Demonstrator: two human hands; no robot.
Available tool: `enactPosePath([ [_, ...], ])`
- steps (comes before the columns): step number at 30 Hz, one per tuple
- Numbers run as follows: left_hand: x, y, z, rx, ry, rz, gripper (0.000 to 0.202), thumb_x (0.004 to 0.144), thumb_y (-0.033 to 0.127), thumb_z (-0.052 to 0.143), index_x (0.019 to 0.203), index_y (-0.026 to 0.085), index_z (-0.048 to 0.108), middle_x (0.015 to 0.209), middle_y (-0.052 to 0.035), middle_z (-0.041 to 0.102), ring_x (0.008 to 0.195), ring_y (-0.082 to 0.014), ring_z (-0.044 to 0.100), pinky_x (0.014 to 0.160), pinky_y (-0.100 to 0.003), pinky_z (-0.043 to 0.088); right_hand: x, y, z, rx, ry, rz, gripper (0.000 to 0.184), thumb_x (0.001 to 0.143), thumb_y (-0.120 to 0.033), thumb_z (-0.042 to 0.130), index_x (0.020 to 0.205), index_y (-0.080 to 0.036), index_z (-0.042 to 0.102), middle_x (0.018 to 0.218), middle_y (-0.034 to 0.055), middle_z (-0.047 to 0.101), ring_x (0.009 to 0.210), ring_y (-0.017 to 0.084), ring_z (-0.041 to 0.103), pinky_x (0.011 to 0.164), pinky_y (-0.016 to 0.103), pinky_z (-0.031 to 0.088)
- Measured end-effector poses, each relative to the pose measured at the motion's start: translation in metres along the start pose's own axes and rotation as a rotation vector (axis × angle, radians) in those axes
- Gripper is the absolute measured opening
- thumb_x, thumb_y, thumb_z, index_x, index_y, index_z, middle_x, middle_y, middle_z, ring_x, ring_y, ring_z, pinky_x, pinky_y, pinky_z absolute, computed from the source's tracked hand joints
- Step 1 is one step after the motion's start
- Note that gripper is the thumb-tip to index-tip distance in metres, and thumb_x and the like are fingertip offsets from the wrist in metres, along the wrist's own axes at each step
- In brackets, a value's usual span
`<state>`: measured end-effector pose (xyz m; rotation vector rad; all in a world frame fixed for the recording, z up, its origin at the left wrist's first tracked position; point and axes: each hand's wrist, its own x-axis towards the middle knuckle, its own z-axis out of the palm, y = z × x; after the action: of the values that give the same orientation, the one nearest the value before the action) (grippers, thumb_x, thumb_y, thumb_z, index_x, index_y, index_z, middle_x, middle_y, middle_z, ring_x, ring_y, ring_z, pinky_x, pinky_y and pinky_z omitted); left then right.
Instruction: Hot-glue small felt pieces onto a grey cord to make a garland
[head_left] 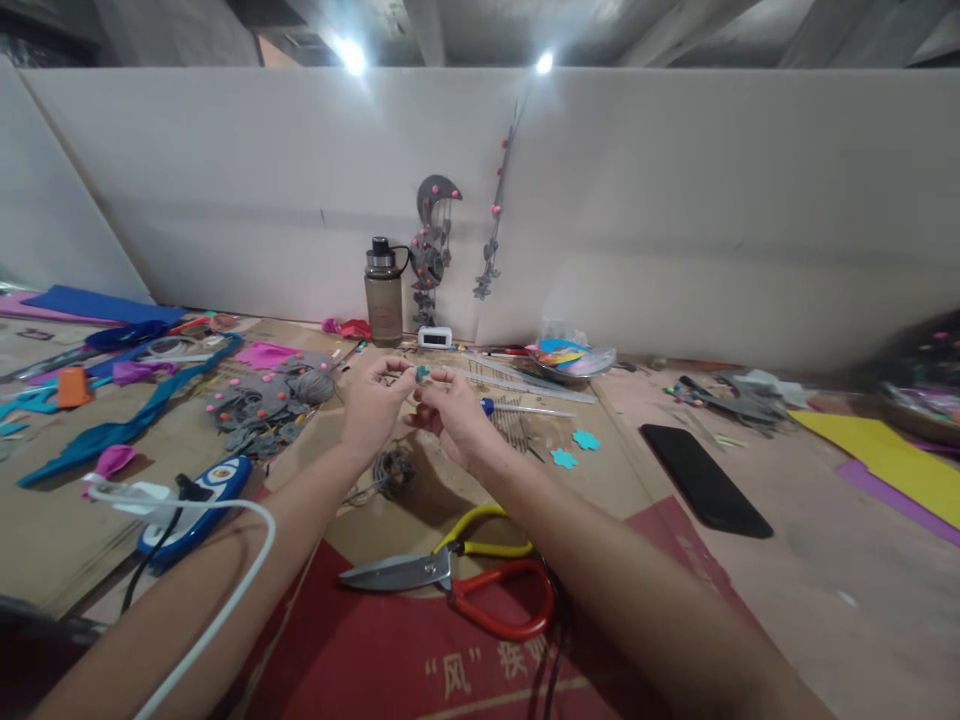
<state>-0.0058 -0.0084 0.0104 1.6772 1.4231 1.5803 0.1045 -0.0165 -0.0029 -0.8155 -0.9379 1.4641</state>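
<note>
A small teal piece (422, 374) is pinched between the fingertips of my left hand (381, 400) and my right hand (450, 410), raised over the middle of the table. Its exact shape is too small to make out. Below my hands lies a loose bundle of grey yarn (394, 472). To the right are two turquoise flower cutouts (586, 440) and a blue-ended tool with a thin shaft (532, 408). Scissors (431, 570) with one yellow and one red handle lie under my right forearm, blades pointing left.
A black phone (703, 480) lies on the right, near yellow sheets (885, 460). At the back stand a water bottle (385, 300) and a small digital clock (435, 337). Grey felt pieces with pink balls (262, 395) and a blue power strip (199, 510) with cables are on the left.
</note>
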Motion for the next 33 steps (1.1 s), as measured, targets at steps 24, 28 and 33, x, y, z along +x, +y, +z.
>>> enactPosePath([
  [24, -0.005, 0.013, 0.005, -0.093, -0.142, -0.057, 0.014, 0.068, 0.029, 0.065, 0.069, 0.016, 0.066, 0.059, 0.0010, 0.056, 0.054, -0.0103, 0.044, 0.054, -0.024, 0.035, -0.006, -0.029, -0.029, -1.038, 0.133, -0.777, 0.009, 0.084, -0.024, 0.057, 0.078, -0.019, 0.060, 0.081, 0.0024, 0.058, 0.075, 0.015, 0.049, 0.070, 0.028, 0.037],
  [28, -0.006, 0.012, 0.005, -0.103, -0.151, -0.055, 0.013, 0.069, 0.029, 0.065, 0.068, 0.017, 0.065, 0.059, 0.0016, 0.055, 0.052, -0.0100, 0.043, 0.052, -0.024, 0.035, -0.006, -0.029, -0.028, -1.002, 0.147, -0.742, 0.010, 0.083, -0.025, 0.057, 0.076, -0.019, 0.059, 0.078, 0.0018, 0.058, 0.071, 0.014, 0.049, 0.068, 0.027, 0.036],
  [33, -0.005, 0.008, 0.006, -0.113, -0.147, -0.050, 0.013, 0.070, 0.030, 0.065, 0.070, 0.017, 0.066, 0.059, 0.0016, 0.056, 0.052, -0.0100, 0.043, 0.052, -0.024, 0.035, -0.006, -0.030, -0.028, -0.948, 0.171, -0.670, 0.011, 0.081, -0.027, 0.056, 0.075, -0.019, 0.060, 0.075, 0.0009, 0.058, 0.069, 0.013, 0.048, 0.065, 0.026, 0.036],
])
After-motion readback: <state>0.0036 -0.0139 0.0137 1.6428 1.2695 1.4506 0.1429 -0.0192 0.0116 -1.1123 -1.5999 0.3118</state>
